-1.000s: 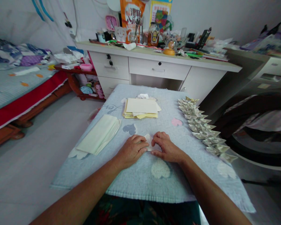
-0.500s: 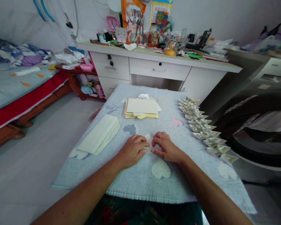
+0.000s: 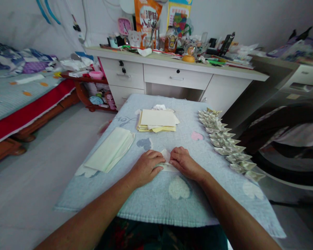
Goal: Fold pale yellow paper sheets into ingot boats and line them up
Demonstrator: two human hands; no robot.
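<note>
The part-folded paper (image 3: pixel 166 155) lies on the cloth-covered tabletop (image 3: pixel 146 205), between the two hands. Its peak points toward 12 o'clock; the ends are covered, but its long axis seems to run from 9 to 3 along the lower strip. The left hand (image 3: pixel 147 167) lays bent fingers over its 9 o'clock side, pinching or merely pressing, I cannot tell; the right hand (image 3: pixel 185 163) appears to pinch its 3 o'clock side. Finished folded pieces (image 3: pixel 225 140) line 2 to 3 o'clock; this one looks incomplete. Flat sheets remain in a stack (image 3: pixel 158 118) at 12 and a pale-green pile (image 3: pixel 109 149) at 9.
</note>
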